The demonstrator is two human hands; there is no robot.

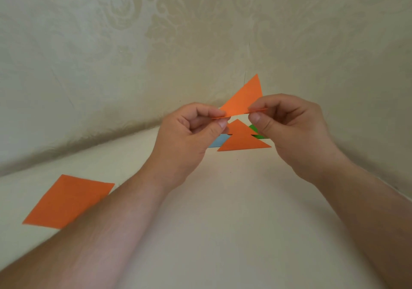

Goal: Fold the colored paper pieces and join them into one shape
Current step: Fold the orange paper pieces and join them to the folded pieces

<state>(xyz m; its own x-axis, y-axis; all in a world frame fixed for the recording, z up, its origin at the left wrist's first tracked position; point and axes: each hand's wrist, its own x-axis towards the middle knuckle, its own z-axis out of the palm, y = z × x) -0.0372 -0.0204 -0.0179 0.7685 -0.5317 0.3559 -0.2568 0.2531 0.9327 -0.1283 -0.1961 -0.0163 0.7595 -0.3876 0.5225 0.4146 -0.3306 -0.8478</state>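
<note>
Pale damask wallpaper backs the cream table [223, 199]. From my head view, my left hand [189, 137] and right hand [287, 128] pinch opposite ends of a folded orange paper triangle [244, 98], its long fold edge running left-right between them, above the joined orange triangles [242, 140] near the far edge.

A smooth cream-white table surface [223, 199] carries the papers and meets a patterned wall at 12 o'clock. At 9 o'clock lies a flat orange square paper sheet [66, 201]. Toward 12 o'clock lies an orange tree-shaped piece of two stacked paper triangles [242, 140]. A light blue paper piece [219, 142] and a green paper piece [256, 131] seem to lie partly under it.
</note>
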